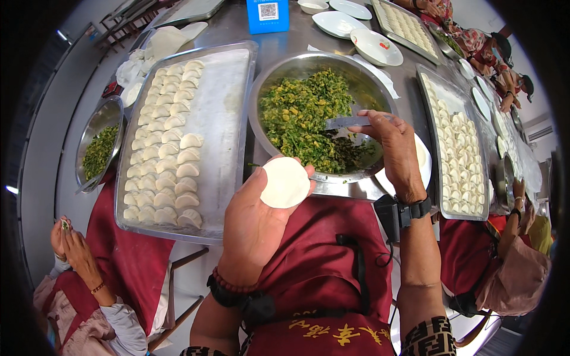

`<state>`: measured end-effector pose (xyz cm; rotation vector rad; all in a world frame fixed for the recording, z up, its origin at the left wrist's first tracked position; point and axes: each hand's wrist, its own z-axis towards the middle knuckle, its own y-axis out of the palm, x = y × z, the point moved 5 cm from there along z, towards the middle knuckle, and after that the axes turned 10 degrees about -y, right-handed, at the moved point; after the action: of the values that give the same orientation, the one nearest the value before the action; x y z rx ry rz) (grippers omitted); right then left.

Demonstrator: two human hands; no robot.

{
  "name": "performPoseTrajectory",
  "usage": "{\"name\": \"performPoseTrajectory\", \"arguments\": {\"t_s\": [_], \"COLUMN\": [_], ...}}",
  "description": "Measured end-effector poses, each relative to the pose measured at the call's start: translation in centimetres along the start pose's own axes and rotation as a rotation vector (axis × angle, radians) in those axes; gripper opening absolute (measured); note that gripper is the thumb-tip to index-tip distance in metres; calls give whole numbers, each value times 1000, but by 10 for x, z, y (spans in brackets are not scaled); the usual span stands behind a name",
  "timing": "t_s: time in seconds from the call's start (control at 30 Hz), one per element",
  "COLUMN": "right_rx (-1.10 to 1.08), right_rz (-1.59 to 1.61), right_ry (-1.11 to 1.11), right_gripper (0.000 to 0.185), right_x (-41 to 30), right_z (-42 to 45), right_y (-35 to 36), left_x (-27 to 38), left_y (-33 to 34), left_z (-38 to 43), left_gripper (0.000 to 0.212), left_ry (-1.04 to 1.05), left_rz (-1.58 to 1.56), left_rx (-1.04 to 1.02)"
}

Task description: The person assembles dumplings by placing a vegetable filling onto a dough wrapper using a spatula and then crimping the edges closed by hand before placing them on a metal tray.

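A round dumpling wrapper [285,183] lies flat on the fingers of my left hand [254,222], its thumb at the wrapper's edge. My right hand [396,147] grips a flat metal spatula or spoon handle [352,122], whose far end reaches into chopped green and yellow filling [307,115]. That filling sits in a large steel bowl [256,102] in front of me. On the left, rows of folded dumplings [165,178] rest on a metal tray [222,133]. Behind my right wrist, a white plate [425,164] is partly hidden, with pale wrappers on it.
A smaller steel bowl of filling [101,151] stands left of the tray. Another dumpling tray [461,164] lies to the right. White dishes [340,24] and a blue sign [268,18] stand farther back. Co-workers' hands [80,253] are at the lower left, others along the right.
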<state>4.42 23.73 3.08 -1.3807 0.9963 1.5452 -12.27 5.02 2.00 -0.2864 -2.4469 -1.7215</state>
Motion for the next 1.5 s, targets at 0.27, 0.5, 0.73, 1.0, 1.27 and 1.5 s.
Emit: {"name": "performPoseTrajectory", "arguments": {"t_s": [0.27,0.5,0.73,1.0,1.27,1.5], "right_rx": [-19,11,33,-296,-378,-301], "right_rz": [90,137,-48,-808,-886,-692], "right_ry": [25,19,-139,-950,-986,-866], "right_gripper": [31,35,30,33,34,31], "right_x": [-9,-30,-60,-67,-62,-70], "right_z": [-2,-24,-68,-127,-142,-142], "right_y": [0,-1,8,37,38,20], "left_x": [2,7,4,-2,-4,-1], "left_y": [9,19,28,34,38,28], "left_z": [12,26,34,34,27,20], "left_gripper": [46,46,46,45,41,39], "left_ry": [-18,-11,-18,-16,15,-3], "left_rz": [52,131,110,134,131,116], "left_rx": [-10,4,-29,-5,29,-64]}}
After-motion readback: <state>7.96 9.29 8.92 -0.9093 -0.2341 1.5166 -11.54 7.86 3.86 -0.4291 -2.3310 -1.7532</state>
